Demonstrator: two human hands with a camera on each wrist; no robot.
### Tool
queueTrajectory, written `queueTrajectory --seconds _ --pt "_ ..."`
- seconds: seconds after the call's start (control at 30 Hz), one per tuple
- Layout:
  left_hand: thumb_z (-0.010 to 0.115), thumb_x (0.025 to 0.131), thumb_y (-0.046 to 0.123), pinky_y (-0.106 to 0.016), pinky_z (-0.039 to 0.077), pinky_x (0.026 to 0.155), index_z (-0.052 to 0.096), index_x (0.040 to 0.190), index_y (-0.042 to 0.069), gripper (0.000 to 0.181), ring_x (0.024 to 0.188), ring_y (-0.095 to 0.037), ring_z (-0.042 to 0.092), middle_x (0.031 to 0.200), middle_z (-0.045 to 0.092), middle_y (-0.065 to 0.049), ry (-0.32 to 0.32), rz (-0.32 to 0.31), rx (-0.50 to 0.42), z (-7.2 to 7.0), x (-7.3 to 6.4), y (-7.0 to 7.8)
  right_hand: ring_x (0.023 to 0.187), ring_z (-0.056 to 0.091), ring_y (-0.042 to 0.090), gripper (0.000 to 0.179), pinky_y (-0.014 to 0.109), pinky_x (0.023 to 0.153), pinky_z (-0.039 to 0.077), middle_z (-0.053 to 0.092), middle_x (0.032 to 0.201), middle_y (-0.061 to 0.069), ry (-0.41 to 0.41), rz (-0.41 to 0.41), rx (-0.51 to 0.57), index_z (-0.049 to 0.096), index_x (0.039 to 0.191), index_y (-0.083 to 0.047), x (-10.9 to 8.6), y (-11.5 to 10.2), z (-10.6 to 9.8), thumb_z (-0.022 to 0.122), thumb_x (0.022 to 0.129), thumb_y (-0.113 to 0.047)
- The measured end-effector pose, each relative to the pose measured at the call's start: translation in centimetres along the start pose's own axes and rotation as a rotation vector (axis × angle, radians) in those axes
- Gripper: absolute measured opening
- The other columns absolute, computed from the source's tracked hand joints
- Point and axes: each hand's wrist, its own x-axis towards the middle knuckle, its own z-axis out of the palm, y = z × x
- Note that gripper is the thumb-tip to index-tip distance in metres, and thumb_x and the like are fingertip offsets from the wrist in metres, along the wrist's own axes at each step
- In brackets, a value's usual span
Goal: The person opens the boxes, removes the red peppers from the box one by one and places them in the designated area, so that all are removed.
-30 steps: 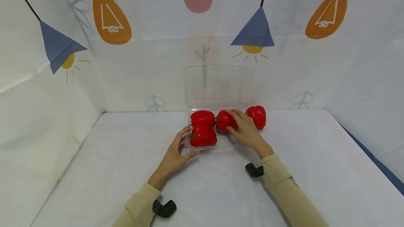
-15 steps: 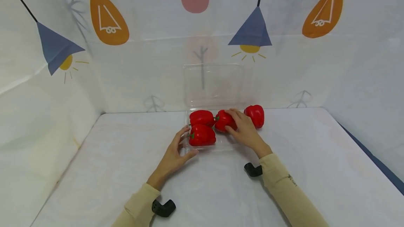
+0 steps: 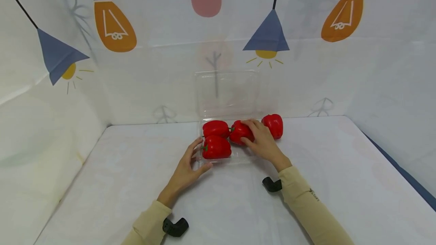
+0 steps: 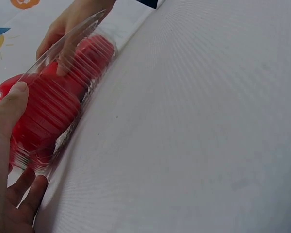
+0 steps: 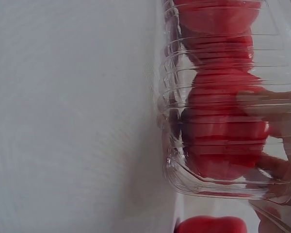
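A clear plastic clamshell container (image 3: 243,157) sits at the back of the table, its lid (image 3: 235,90) standing raised. My left hand (image 3: 185,171) holds its left front corner, thumb at the front side and fingers along the left. Two red bell peppers lie in its left half, a rear pepper (image 3: 216,128) and a front pepper (image 3: 216,147). In the right rear part, my right hand (image 3: 263,144) grips another red bell pepper (image 3: 240,132) from above, with the stem pointing left. Through the ribbed wall, the right wrist view shows fingers (image 5: 262,104) on this pepper (image 5: 223,131).
One more red bell pepper (image 3: 273,126) lies outside the container, just right of it, beyond my right hand. A white printed cloth backdrop (image 3: 160,67) rises behind the white table (image 3: 334,169). Black wrist mounts (image 3: 175,227) stick out from both sleeves.
The head view has shifted slightly, so everything appears a little further left. Both hands, the peppers and the container keep their places relative to each other.
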Motion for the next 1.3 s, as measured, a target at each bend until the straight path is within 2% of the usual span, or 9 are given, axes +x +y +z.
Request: queueTrajectory --seconds 0.4,0.7,1.3 --pt "0.072 0.083 0.022 -0.054 0.043 0.102 0.027 0.148 0.013 0.080 0.134 -0.039 0.040 0.152 0.033 -0.010 -0.005 -0.017 -0.020 0.13 -0.04 0.22 0.124 0.043 0.028 0.059 0.054 0.103 0.039 0.046 0.136 0.010 0.020 0.016 0.014 0.045 0.136 -0.017 -0.25 -0.27 -0.27 0.072 0.083 -0.024" --pt "0.071 0.084 0.021 -0.055 0.043 0.102 0.026 0.148 0.013 0.080 0.135 -0.038 0.039 0.153 0.030 -0.012 -0.006 -0.006 -0.018 0.06 -0.02 0.26 0.122 0.044 0.026 0.060 0.051 0.095 0.049 0.046 0.133 0.008 0.071 -0.004 0.049 0.046 0.135 -0.018 -0.30 -0.21 -0.24 0.072 0.082 -0.024" --pt "0.071 0.083 0.018 -0.056 0.042 0.102 0.027 0.147 0.010 0.078 0.134 -0.041 0.039 0.152 0.031 -0.014 -0.011 0.010 -0.029 0.01 -0.06 0.41 0.122 0.047 0.025 0.057 0.048 0.095 0.051 0.045 0.134 0.007 0.126 -0.052 0.108 0.046 0.135 -0.017 -0.58 -0.52 -0.92 0.071 0.084 -0.022"
